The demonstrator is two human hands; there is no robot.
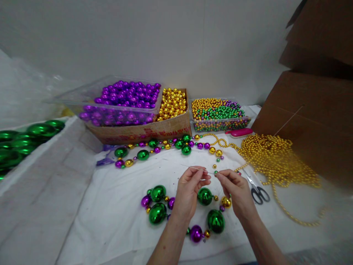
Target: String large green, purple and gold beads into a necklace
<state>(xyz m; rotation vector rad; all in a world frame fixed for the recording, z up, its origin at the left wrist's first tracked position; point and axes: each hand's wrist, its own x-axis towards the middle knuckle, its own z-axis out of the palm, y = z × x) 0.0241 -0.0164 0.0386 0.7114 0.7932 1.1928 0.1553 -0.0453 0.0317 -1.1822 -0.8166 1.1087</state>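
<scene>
- The thin wire [193,168] is a pale, nearly straight filament, hard to see against the white cloth [116,206] that covers the bench.
- A small green bead [215,172], round and shiny, sits at the wire's right end.
- The left hand [190,189] pinches the wire between thumb and fingertips near its middle. The wire's free end sticks out to the left, past the knuckles.
- The right hand [234,191] is closed in a pinch at the wire's right end, its fingertips just below the green bead. I cannot tell whether they touch the bead.
- The wire is held above the cloth and spans the gap between the two hands.
- Directly under the hands lies a looped bead strand [157,213] of large green, purple and small gold balls, partly hidden by the wrists.
- Scissors [257,193] lie just right of the right hand, beside a heap of gold bead chain [275,158].
</scene>
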